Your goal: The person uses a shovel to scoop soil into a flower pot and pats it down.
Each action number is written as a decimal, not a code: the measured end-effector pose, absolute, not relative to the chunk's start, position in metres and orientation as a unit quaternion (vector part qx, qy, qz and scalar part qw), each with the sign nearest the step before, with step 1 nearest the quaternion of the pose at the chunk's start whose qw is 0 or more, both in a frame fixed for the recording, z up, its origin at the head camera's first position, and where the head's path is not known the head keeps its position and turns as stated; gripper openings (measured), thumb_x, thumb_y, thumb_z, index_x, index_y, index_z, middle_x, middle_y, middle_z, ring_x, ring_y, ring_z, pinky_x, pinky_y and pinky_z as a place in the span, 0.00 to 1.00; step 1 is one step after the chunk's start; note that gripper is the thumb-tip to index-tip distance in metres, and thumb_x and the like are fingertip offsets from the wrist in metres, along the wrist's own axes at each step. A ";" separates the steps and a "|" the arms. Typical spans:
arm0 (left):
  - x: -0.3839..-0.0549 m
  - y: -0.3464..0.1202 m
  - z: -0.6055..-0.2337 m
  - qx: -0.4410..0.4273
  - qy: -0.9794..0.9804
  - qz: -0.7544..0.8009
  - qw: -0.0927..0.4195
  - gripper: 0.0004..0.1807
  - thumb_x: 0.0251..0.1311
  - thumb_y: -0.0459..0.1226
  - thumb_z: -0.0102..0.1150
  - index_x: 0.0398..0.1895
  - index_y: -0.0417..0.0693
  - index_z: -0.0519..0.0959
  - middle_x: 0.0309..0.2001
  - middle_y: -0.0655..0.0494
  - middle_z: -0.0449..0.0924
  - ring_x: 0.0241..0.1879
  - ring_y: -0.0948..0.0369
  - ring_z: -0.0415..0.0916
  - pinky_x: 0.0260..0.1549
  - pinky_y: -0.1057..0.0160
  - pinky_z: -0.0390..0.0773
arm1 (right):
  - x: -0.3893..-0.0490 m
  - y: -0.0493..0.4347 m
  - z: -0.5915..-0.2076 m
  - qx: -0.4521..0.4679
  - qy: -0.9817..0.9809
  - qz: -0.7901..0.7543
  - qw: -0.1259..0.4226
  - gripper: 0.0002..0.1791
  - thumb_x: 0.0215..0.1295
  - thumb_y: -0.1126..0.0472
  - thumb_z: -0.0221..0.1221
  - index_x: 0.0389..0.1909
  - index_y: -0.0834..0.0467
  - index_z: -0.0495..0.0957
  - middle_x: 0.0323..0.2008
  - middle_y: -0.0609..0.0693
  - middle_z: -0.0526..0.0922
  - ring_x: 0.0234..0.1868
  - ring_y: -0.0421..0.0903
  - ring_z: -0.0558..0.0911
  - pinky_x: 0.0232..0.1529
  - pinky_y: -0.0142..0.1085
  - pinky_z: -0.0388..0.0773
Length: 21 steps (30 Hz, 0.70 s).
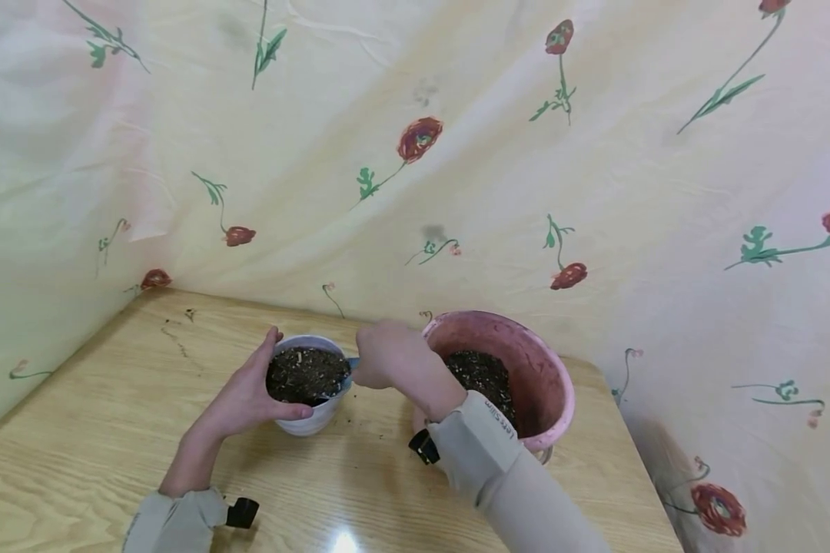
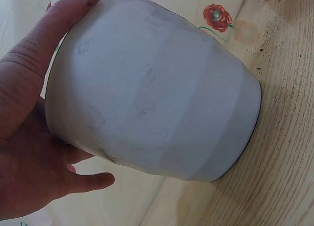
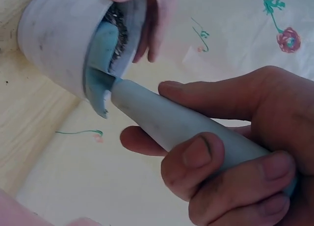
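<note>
A white flower pot [image 1: 307,425] full of dark soil [image 1: 307,374] stands on the wooden table. My left hand [image 1: 249,399] holds it by the rim from the left, thumb on the near side. In the left wrist view the pot's side [image 2: 147,88] is smudged, and the little finger sticks out clear of it. A blue garden trowel [image 3: 171,120] is gripped by its handle in my right hand [image 1: 396,359]. The trowel's blade [image 3: 103,47] lies over the pot's right rim, against the soil.
Right of the pot stands a large pink tub [image 1: 560,399] with dark soil [image 1: 480,376] inside, partly hidden by my right forearm. Soil crumbs [image 1: 180,338] lie scattered on the table [image 1: 76,461]. A flowered cloth [image 1: 318,192] hangs behind and at the sides.
</note>
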State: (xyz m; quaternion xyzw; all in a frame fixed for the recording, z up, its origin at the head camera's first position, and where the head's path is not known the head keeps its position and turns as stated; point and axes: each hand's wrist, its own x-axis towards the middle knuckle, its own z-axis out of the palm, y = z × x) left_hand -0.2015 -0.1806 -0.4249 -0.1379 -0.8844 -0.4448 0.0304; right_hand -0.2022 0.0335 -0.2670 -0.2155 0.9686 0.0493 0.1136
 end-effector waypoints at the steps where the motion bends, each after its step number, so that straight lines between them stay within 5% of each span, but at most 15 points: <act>1: -0.202 -0.181 -0.425 -0.139 -0.884 -0.445 0.032 0.78 0.32 0.58 0.79 0.76 0.43 0.32 0.75 0.39 0.43 0.70 0.37 0.48 0.63 0.33 0.55 | -0.203 0.034 -0.265 -0.214 0.968 0.049 0.120 0.14 0.57 0.58 0.60 0.16 0.52 0.68 0.16 0.44 0.68 0.18 0.41 0.66 0.16 0.32 0.62; 13: -0.200 -0.181 -0.425 -0.134 -0.887 -0.440 0.033 0.78 0.32 0.58 0.78 0.76 0.43 0.32 0.75 0.39 0.43 0.70 0.36 0.48 0.63 0.34 0.55 | -0.208 0.034 -0.239 -0.192 0.962 0.042 0.190 0.14 0.59 0.55 0.58 0.17 0.52 0.70 0.14 0.45 0.73 0.13 0.39 0.72 0.15 0.30 0.63; 21: -0.200 -0.180 -0.425 -0.135 -0.888 -0.438 0.034 0.77 0.33 0.58 0.78 0.77 0.43 0.32 0.75 0.39 0.43 0.70 0.36 0.48 0.63 0.33 0.54 | -0.210 0.031 -0.230 -0.184 0.959 0.043 0.211 0.12 0.57 0.63 0.52 0.16 0.52 0.66 0.13 0.44 0.68 0.12 0.40 0.69 0.16 0.31 0.62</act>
